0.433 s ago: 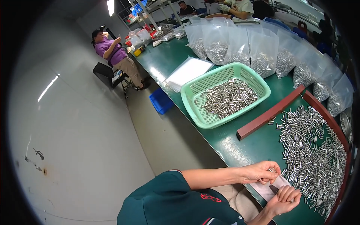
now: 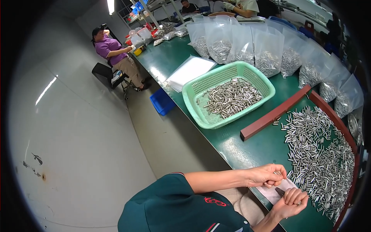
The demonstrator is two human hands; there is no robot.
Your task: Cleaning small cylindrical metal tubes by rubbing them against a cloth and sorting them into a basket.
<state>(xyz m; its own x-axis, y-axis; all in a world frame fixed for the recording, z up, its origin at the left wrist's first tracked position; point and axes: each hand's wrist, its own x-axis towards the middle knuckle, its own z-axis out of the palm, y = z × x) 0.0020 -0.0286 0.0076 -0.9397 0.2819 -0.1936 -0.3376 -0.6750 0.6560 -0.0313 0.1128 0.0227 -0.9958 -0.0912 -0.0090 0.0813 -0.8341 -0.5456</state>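
Observation:
Just left of a broad spread of short, shiny metal pins (image 2: 320,158), my left hand (image 2: 266,176) is closed in a pinch; whatever is between its fingertips is too small to make out. Below and to its right, my right hand (image 2: 290,203) is curled around a dark metal tool (image 2: 279,191). Only a flat, tapered end of that tool shows, pointing toward my left hand, and its kind is hidden. A pale pink cloth (image 2: 270,193) lies under both hands at the edge of the green table (image 2: 232,149).
Red-brown bars (image 2: 266,120) border the pins. Beyond stands a green mesh basket (image 2: 189,106) holding more pins, beside a stack of clear plastic bags (image 2: 191,71). Several pin-filled bags (image 2: 266,58) line the far side. A person in purple (image 2: 112,50) sits by the table's far end.
The whole view has shifted slightly, so the scene sits a little further left and up. The seated person in purple has lowered an arm. My hands keep nearly the same pose.

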